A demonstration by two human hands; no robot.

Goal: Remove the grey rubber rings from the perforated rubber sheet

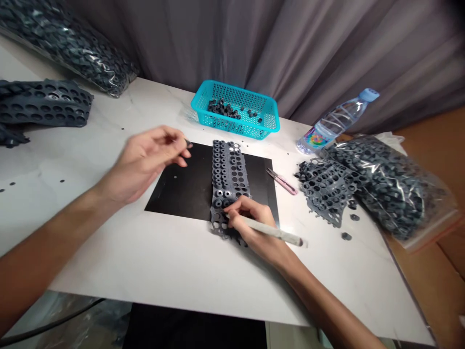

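A dark rubber sheet (231, 177) with rows of round moulded parts and punched-out holes lies lengthwise on a black mat (181, 191). My right hand (256, 225) grips a pale pen-like tool (278, 232), and its fingers rest at the lower part of the sheet. The tool's tip is hidden by the fingers. Raised above the mat's left side, my left hand (150, 157) pinches a small dark rubber piece (188, 144) between thumb and fingertips. That hand is slightly blurred.
A turquoise basket (236, 127) at the back holds small dark parts. Pink-handled thread snips (282, 182), a water bottle (332, 123), a perforated rubber scrap (329, 189) and a filled plastic bag (395, 189) stand right. Another bag (80, 51) and rubber sheets (47, 104) lie left.
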